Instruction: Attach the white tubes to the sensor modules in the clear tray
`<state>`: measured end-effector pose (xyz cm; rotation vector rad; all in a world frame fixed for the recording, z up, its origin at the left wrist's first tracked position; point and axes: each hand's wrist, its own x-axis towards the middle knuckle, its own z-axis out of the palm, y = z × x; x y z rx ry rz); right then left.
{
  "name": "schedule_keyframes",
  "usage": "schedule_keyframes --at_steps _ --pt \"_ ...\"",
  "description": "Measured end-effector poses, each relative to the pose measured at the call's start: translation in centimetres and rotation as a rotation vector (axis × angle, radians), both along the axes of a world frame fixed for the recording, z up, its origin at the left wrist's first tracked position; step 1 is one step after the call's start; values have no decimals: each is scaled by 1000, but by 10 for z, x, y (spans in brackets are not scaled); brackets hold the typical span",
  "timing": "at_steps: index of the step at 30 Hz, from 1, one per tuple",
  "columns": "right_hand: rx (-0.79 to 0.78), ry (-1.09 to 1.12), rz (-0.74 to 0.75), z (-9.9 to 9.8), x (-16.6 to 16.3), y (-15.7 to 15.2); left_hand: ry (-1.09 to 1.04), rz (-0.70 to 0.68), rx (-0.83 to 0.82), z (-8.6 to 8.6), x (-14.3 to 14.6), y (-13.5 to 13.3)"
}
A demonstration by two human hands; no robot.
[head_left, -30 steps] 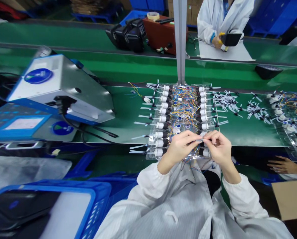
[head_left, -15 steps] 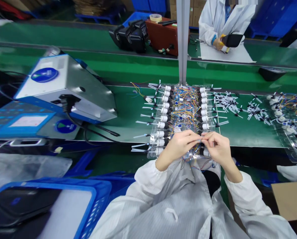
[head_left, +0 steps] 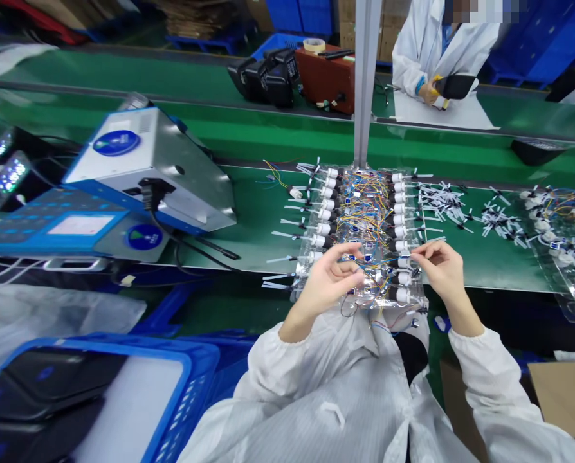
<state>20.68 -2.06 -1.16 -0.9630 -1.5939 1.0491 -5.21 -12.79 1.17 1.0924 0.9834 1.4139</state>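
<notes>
Over the lower left of a clear plastic tray, my left hand has its fingers apart and curved, with nothing between them. My right hand pinches at the tray's right edge, beside a white-and-black cylindrical part. What its fingertips hold is too small to make out. Two columns of these cylinders line the tray, with yellow, red and blue wires and small blue boards between them. Thin white strips stick out from the left column.
Loose piles of white strips with black ends lie right of the tray, before a second wired tray. A metal-and-blue machine stands left. A metal post rises behind. Across the line, a person handles a black object.
My hands, together over the tray before, have parted: the left moved left and opened, the right moved right to the tray's edge. The whole view has shifted slightly.
</notes>
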Motion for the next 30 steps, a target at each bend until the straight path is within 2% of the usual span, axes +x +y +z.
schedule_keyframes --at_steps 2,3,6,8,10,12,13,15,18,21,27,28,30 --pt "20 -38 -17 -1 -2 -2 37 96 53 0 -7 0" --pt "42 -99 -5 2 -2 -3 117 98 59 3 -10 0" --pt "92 -341 158 14 4 -8 498 -79 84 15 -20 -3" --pt "91 -332 210 18 14 -10 698 -189 143 22 -28 -9" --pt "96 -165 9 13 25 -8 776 -163 193 25 -36 -16" --pt "56 26 -286 0 33 -2 759 -32 229 24 -42 -20" --pt "0 102 -380 -8 35 4 732 34 245 23 -43 -20" --pt "-161 207 -393 -23 32 15 678 119 273 22 -41 -17" --pt "-312 255 -251 -28 19 25 687 112 286 28 -31 -8" --pt "-199 242 -204 -3 7 21 728 88 293 40 -25 -2" --pt "335 425 -263 96 9 11 756 188 280 68 -29 8" --pt "392 466 -289 111 14 12 762 177 279 72 -28 13" --pt "396 546 -358 135 28 13 782 109 273 79 -21 24"
